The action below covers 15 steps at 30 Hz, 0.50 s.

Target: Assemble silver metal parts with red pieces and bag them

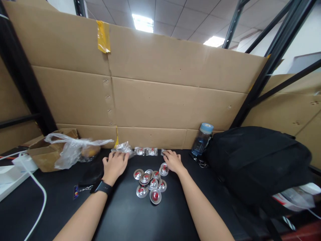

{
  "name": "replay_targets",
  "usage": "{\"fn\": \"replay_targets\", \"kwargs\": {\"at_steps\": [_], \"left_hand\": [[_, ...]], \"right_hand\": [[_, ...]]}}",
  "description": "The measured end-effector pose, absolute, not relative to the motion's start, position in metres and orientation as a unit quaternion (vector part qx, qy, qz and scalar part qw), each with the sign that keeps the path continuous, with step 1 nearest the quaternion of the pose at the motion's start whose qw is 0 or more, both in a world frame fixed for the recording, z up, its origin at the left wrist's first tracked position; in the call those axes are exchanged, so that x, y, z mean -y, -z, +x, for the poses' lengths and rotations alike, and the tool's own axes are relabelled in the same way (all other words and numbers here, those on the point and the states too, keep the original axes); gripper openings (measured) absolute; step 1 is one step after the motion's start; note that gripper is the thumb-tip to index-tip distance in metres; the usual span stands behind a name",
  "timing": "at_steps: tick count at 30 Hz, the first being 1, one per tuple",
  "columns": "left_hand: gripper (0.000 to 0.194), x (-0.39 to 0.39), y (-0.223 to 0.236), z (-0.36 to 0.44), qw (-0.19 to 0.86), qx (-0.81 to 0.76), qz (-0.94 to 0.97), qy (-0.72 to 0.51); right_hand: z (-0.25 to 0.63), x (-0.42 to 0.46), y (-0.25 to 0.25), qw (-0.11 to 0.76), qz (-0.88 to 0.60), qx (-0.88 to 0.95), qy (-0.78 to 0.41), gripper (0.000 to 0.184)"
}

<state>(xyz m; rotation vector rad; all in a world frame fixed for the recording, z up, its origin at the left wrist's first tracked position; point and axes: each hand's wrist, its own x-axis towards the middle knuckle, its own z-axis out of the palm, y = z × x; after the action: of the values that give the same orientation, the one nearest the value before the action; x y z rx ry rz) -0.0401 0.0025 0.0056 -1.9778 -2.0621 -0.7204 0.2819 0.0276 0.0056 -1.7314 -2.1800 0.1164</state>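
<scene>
My left hand (115,167), with a dark watch on its wrist, lies palm down with fingers spread at the edge of a heap of clear plastic packets (124,147). My right hand (173,162) has its fingertips on a small clear-wrapped packet (163,152), partly hidden by the fingers. Between the hands, two wrapped silver discs, a left one (139,151) and a right one (151,152), lie side by side. Nearer me is a loose pile of round silver metal discs (153,183) with red centres, some overlapping. One disc (164,169) lies just below my right hand.
A cardboard wall (175,107) closes the back of the black table (140,221). On the left are an open carton (47,154), a plastic bag (70,154), a black pouch (91,174) and a white cable (42,207). A bottle (201,140) and black backpack (255,160) stand right.
</scene>
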Motion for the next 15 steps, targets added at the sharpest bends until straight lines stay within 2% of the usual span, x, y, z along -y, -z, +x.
{"fn": "replay_targets", "kwargs": {"at_steps": [4, 8, 12, 15], "left_hand": [[0.045, 0.000, -0.006, -0.037, 0.108, 0.708, -0.651, 0.251], [0.043, 0.002, -0.011, -0.035, 0.146, 0.696, -0.636, 0.300], [0.038, 0.005, -0.016, -0.027, 0.123, 0.627, -0.682, 0.355], [0.033, 0.011, -0.014, -0.013, 0.042, 0.526, -0.757, 0.385]], "right_hand": [[0.298, -0.026, -0.009, 0.162, -0.663, 0.731, -0.011, 0.031], [0.309, -0.026, -0.013, 0.209, -0.690, 0.693, -0.012, 0.017], [0.310, -0.023, -0.020, 0.307, -0.672, 0.672, -0.051, 0.019], [0.300, -0.016, -0.030, 0.411, -0.562, 0.707, -0.126, 0.020]]}}
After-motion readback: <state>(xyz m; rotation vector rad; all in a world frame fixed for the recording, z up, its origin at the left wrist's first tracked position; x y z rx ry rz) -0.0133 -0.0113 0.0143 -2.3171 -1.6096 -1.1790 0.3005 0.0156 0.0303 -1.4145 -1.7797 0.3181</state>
